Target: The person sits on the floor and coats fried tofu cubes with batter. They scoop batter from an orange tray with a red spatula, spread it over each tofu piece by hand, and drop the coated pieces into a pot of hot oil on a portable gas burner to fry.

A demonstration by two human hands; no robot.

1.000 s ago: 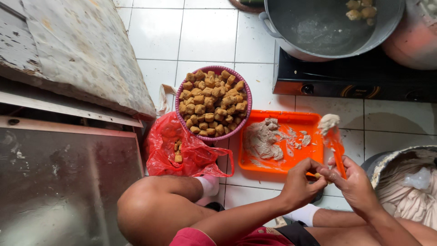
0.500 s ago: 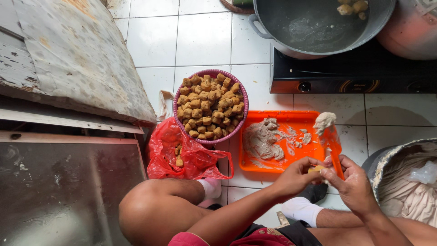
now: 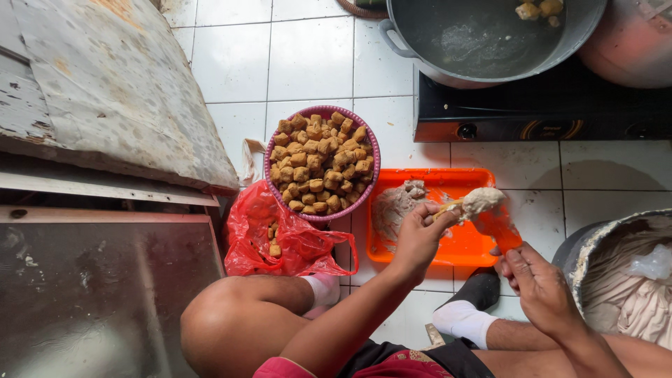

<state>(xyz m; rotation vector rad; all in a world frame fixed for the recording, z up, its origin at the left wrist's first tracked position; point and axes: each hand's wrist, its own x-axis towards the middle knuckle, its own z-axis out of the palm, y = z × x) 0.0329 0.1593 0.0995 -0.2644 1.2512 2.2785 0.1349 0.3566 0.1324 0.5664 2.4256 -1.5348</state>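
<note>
My left hand (image 3: pixel 418 234) is over the orange tray (image 3: pixel 448 178) and pinches a small piece of fried tofu (image 3: pixel 448 208). The tofu touches a lump of pale paste (image 3: pixel 480 200). The lump sits on the tip of an orange spatula (image 3: pixel 502 234), which my right hand (image 3: pixel 533 281) grips by its lower end near the tray's front right corner. More of the paste (image 3: pixel 394 208) lies on the left of the tray. A purple basket (image 3: pixel 374 147) heaped with fried tofu cubes (image 3: pixel 318 164) stands just left of the tray.
A red plastic bag (image 3: pixel 280 241) with a few tofu pieces lies by my knee. A grey pot (image 3: pixel 483 35) rests on a dark stove (image 3: pixel 532 115) behind the tray. A basin of pale dough (image 3: pixel 630 280) is at the right, and worn metal sheets (image 3: pixel 105 91) at the left.
My left hand has lifted from the tray's front edge and brought the tofu piece up to the paste on the spatula. My right hand has drawn back a little towards me.
</note>
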